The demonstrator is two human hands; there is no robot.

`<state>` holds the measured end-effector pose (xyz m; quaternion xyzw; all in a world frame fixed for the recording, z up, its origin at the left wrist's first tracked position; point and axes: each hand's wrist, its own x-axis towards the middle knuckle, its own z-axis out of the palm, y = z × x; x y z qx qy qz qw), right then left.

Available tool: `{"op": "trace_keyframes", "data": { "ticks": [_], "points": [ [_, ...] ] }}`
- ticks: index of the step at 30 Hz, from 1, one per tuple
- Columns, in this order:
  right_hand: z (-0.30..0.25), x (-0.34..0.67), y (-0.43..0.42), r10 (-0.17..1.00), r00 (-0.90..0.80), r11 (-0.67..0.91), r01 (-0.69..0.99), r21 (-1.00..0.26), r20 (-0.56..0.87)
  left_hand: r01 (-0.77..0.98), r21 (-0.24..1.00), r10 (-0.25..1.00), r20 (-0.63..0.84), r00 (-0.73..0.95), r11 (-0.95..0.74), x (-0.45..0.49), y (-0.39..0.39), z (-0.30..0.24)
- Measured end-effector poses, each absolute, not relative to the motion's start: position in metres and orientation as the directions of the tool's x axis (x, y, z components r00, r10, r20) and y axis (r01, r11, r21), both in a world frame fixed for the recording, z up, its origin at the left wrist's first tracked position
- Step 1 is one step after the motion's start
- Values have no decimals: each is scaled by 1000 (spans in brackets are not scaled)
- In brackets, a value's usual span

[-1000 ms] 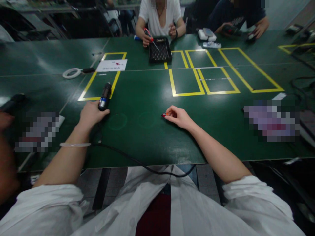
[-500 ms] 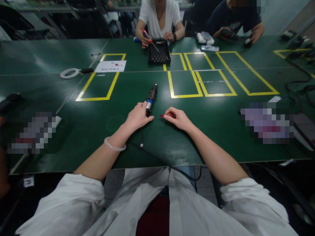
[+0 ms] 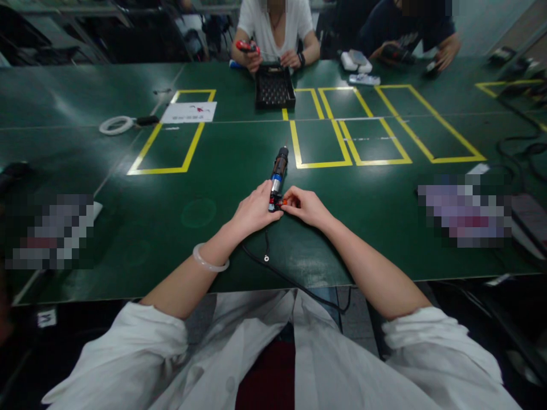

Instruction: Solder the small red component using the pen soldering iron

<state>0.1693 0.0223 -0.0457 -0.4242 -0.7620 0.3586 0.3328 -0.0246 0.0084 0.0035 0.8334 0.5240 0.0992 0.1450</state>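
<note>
Electric screwdriver — over green table, left hand with fingers wrapped round its rear; small red-orange piece pinched in right hand, just beside; black tray near co-worker — rowed contents too small to identify

The electric screwdriver is mid-table, nearer than the tray on the table. Left of the tray, a paper sheet lies across one tape outline, with a coil farther left. More outlines lie rightward.
</note>
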Motion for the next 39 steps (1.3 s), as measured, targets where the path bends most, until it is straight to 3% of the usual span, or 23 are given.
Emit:
{"op": "trace_keyframes", "data": {
  "ticks": [21,39],
  "points": [
    [-43,165,21,865,-438,417,356,-836,245,848,356,911,24,411,-392,-27,7,-3],
    [-38,169,18,841,-423,500,373,-781,336,914,204,936,49,349,-352,-16,5,-6]
  ]
}}
